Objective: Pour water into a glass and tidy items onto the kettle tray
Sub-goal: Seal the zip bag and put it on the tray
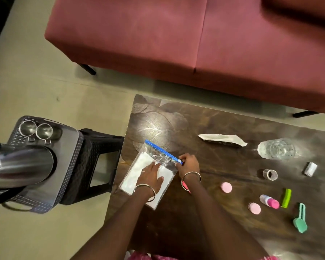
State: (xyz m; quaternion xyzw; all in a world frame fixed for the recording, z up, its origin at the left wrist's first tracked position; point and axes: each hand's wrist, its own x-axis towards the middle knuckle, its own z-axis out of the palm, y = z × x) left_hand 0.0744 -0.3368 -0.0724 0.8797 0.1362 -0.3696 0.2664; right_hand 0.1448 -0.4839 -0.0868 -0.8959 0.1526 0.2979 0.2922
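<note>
Dim warm indoor light. You get pale glare on the table [154, 126] top and bright streaks on the kettle [23, 162]. Soft shadow under the sofa [158, 44]. Edges bow, wide-angle; whole frame slightly soft

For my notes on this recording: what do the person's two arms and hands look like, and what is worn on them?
Both forearms are bare; no sleeves are in view. Each wrist carries one thin silver-coloured ring: the left bangle behind the left hand, the right bangle behind the right hand. No gloves.
</note>
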